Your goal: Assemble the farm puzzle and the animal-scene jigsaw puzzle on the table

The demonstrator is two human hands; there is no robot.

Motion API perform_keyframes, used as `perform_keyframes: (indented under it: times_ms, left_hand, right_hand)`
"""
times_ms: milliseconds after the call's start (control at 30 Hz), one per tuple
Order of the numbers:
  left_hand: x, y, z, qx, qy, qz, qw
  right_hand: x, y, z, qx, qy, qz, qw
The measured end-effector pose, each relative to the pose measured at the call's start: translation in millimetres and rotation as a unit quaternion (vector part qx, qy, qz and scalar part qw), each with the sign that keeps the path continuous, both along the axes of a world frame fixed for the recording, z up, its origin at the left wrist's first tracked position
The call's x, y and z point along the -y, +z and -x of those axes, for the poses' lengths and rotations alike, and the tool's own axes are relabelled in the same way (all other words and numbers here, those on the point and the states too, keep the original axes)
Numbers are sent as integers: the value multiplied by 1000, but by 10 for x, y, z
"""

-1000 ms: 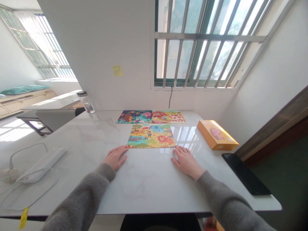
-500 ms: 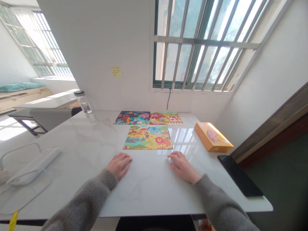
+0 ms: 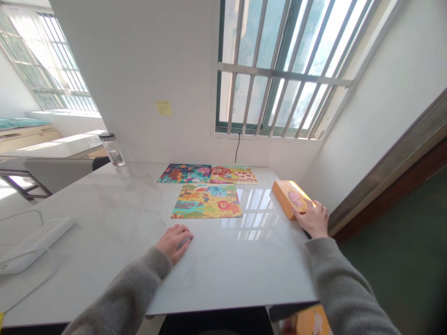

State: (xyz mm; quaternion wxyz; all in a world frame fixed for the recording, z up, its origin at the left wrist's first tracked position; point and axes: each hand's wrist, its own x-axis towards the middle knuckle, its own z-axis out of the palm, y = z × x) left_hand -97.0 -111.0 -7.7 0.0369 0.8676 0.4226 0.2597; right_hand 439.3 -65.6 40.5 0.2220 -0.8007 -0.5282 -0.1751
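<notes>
My right hand is at the near end of an orange box with a pink picture on its lid. The thumb lies against the left edge and the fingers reach over the top, gripping it as it sits on the table. My left hand rests on the white table with its fingers loosely curved and the thumb apart, holding nothing. Just beyond it lies a colourful animal picture board. Behind that are a dark blue picture board and a farm picture board, side by side.
The glossy white table meets the wall at the back. A clear bottle stands at the back left. A white power strip with cables lies at the left. Another orange box shows below the table's front edge.
My right hand has moved right and forward from the table onto the orange box, and its arm now hides most of the flat black object there. My left hand stays in place.
</notes>
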Motion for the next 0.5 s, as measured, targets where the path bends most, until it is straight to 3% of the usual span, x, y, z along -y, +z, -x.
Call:
perform_keyframes:
  times_ms: [100,233,500]
  left_hand:
    - [0,5,-5,5,2,5,1000]
    - [0,12,-4,6,5,10,1000]
    - [-6,21,-7,9,9,13,1000]
  right_hand:
    - [-24,-17,-126,-29,-20,39,999]
    - [-100,1,-67,-39,-9,86,996]
    - [-136,52,739,14,60,74,995]
